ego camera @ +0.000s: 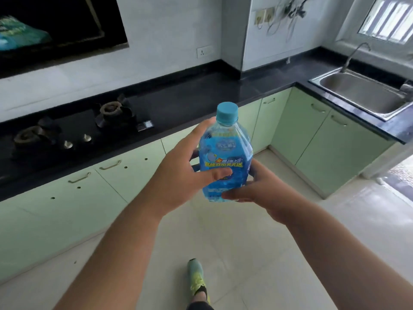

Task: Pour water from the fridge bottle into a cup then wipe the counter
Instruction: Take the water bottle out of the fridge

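Both hands, left hand (178,173) and right hand (257,189), grip a capped blue-labelled bottle (225,157) upright above the kitchen floor (279,242), near the black counter (178,101).

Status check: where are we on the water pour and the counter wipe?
Done: the bottle is fetched; left hand and right hand both grip it upright. In hand: carrying it near the black counter, blue cap on. Left: uncap, pour, wipe; no cup or cloth is in view.

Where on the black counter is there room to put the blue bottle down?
The black stone counter is bare between the gas stove and the steel sink, round the corner. The stove end is crowded with burners and knobs. Both hands, left hand and right hand, hold the capped blue plastic bottle.
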### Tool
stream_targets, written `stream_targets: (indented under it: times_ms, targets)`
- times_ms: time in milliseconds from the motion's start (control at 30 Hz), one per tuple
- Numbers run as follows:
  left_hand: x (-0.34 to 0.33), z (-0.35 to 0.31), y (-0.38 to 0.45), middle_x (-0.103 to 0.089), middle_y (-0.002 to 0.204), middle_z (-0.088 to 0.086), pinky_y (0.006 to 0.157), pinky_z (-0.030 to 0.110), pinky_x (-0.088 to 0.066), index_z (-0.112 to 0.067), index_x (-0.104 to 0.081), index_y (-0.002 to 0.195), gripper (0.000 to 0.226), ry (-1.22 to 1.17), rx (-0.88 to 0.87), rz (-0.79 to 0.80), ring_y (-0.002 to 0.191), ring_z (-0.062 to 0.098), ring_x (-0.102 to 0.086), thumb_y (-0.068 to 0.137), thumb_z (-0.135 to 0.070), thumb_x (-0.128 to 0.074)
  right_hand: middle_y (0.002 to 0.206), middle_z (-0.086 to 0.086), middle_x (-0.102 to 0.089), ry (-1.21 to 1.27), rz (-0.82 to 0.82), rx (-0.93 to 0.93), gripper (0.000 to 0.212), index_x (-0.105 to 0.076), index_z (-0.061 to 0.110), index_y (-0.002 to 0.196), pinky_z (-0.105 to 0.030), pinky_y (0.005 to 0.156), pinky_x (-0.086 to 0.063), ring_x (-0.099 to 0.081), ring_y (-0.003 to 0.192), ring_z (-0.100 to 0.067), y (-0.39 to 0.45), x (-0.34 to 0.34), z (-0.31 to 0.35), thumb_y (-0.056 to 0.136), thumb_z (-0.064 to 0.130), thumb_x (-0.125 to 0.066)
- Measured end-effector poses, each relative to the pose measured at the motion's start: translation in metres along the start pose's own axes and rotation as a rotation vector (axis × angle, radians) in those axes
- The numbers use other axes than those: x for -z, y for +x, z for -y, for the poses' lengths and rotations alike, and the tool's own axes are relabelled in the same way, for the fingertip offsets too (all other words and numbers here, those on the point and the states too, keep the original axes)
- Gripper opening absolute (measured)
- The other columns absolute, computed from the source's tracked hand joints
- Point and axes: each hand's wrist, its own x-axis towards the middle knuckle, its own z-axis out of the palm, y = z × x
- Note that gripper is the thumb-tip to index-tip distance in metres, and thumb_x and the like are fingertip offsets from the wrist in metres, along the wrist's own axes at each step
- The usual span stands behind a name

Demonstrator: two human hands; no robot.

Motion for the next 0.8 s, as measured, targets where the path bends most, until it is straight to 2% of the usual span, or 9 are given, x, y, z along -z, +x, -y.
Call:
stream_targets:
  times_ms: [133, 300, 467, 633, 800]
  targets:
    - [0.008, 0.016, 0.060, -0.061, 0.129, -0.038, 0.079, 0.006, -0.054, -0.079, -0.033, 0.135, 0.082, -0.054, -0.046, 0.082, 0.120, -0.008, -0.062, 0.083, -0.046, -0.086, 0.127, 0.009, -0.072, 0.033, -0.090, 0.012, 0.079, -0.058, 0.034, 0.135, -0.033, 0.080, -0.063, -0.075, 0.104, -0.015, 0.037, 0.018, 0.012, 0.070, 0.005, -0.093]
    - [0.027, 0.043, 0.120, -0.059, 0.133, -0.037, 0.082, 0.007, -0.054, -0.078, -0.032, 0.137, 0.081, -0.100, -0.067, 0.124, 0.123, -0.007, -0.061, 0.083, -0.049, -0.084, 0.126, 0.007, -0.072, 0.035, -0.161, 0.003, 0.077, -0.058, 0.033, 0.134, -0.039, 0.084, -0.064, -0.075, 0.105, -0.016, 0.091, 0.027, 0.031, 0.072, 0.000, -0.091]
    - [0.043, 0.070, 0.171, -0.060, 0.133, -0.033, 0.082, 0.010, -0.056, -0.076, -0.032, 0.138, 0.083, -0.102, -0.065, 0.170, 0.123, -0.004, -0.063, 0.084, -0.044, -0.086, 0.124, 0.010, -0.072, 0.032, -0.210, -0.008, 0.074, -0.059, 0.033, 0.132, -0.037, 0.083, -0.064, -0.075, 0.103, -0.013, 0.142, 0.033, 0.039, 0.072, 0.001, -0.090]
    - [0.046, 0.089, 0.230, -0.060, 0.140, -0.024, 0.092, 0.017, -0.057, -0.075, -0.031, 0.141, 0.085, -0.074, -0.045, 0.203, 0.127, 0.001, -0.062, 0.082, -0.049, -0.086, 0.125, 0.010, -0.071, 0.069, -0.204, -0.032, 0.076, -0.058, 0.034, 0.133, -0.029, 0.076, -0.062, -0.076, 0.101, -0.011, 0.193, 0.057, 0.045, 0.072, 0.002, -0.090]
    - [0.029, 0.110, 0.299, -0.059, 0.141, -0.024, 0.095, 0.022, -0.058, -0.075, -0.032, 0.141, 0.083, -0.054, -0.023, 0.199, 0.127, 0.003, -0.063, 0.081, -0.053, -0.085, 0.125, 0.007, -0.071, 0.126, -0.170, -0.030, 0.075, -0.059, 0.030, 0.132, -0.023, 0.071, -0.061, -0.076, 0.098, -0.009, 0.258, 0.105, 0.044, 0.072, -0.003, -0.089]
